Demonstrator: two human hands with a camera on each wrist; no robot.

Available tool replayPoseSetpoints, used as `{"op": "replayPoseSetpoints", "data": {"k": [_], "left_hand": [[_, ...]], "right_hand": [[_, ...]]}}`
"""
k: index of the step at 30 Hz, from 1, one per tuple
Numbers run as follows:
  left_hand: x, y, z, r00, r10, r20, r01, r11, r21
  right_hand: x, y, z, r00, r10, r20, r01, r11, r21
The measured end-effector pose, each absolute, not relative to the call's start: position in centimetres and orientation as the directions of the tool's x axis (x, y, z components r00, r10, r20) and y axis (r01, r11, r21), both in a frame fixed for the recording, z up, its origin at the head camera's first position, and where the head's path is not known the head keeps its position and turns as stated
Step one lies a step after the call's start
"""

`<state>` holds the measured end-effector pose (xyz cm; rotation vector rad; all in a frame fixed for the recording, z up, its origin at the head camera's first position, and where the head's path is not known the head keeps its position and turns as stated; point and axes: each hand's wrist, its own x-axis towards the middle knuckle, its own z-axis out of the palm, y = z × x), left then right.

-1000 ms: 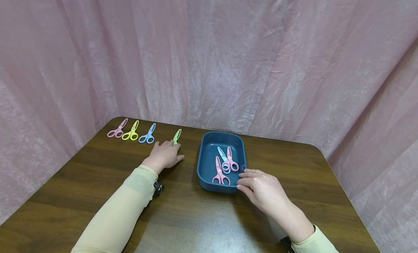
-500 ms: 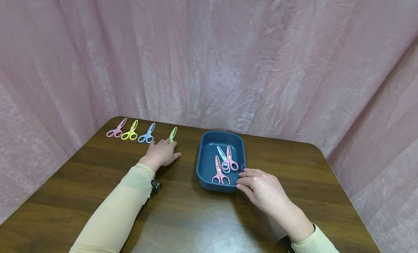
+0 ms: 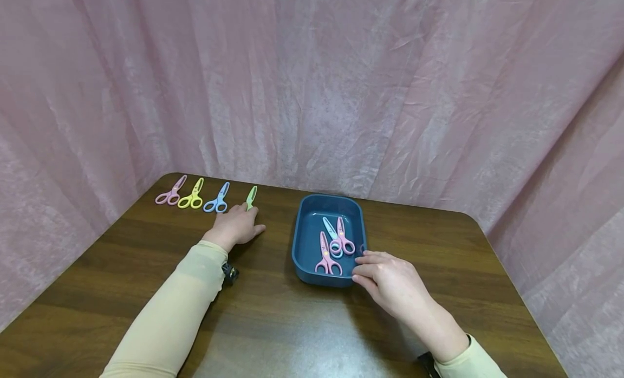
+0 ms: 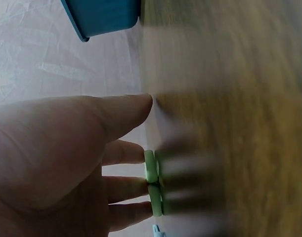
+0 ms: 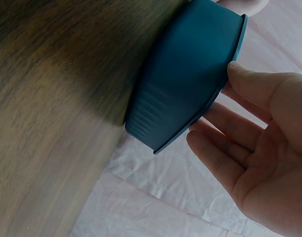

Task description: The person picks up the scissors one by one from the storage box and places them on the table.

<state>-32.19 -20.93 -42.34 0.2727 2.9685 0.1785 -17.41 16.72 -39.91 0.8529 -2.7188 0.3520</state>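
Observation:
My left hand (image 3: 234, 226) reaches over green scissors (image 3: 251, 196) lying on the table, its straight fingertips on the handle loops, as the left wrist view shows. Its thumb stands apart from them. Just left of it, in a row, lie blue scissors (image 3: 219, 198), yellow scissors (image 3: 193, 194) and pink scissors (image 3: 173, 192). With thumb outside and fingers over the rim, my right hand (image 3: 395, 280) holds the near right corner of a dark blue box (image 3: 317, 279). Inside are pink scissors (image 3: 326, 253), plus another pink pair (image 3: 342, 238) overlapping light blue scissors (image 3: 329, 228).
The brown wooden table (image 3: 283, 324) has a rounded far edge. Pink curtains (image 3: 322, 85) hang close behind it and along both sides. Wrist cameras (image 3: 230, 273) are strapped below both hands.
The left hand has slid the green scissors leftward along the table, closer to the blue scissors. My right hand has stayed at the box corner.

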Motion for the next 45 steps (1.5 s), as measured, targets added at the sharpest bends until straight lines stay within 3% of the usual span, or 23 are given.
{"op": "replayPoseSetpoints", "data": {"k": [35,45], "left_hand": [[-32.26,-21.02,-42.33,-0.973,0.155,-0.168,0.132,0.981,0.141],[-31.83,-20.31,-41.97,-0.987,0.143,-0.079,0.132,0.983,0.128]], "right_hand": [[-17.32,16.73,-39.95,-0.778,-0.524,0.347,-0.594,0.793,-0.134],[-17.36,16.73,-39.91,-0.773,-0.527,0.353,-0.598,0.791,-0.130]]}}
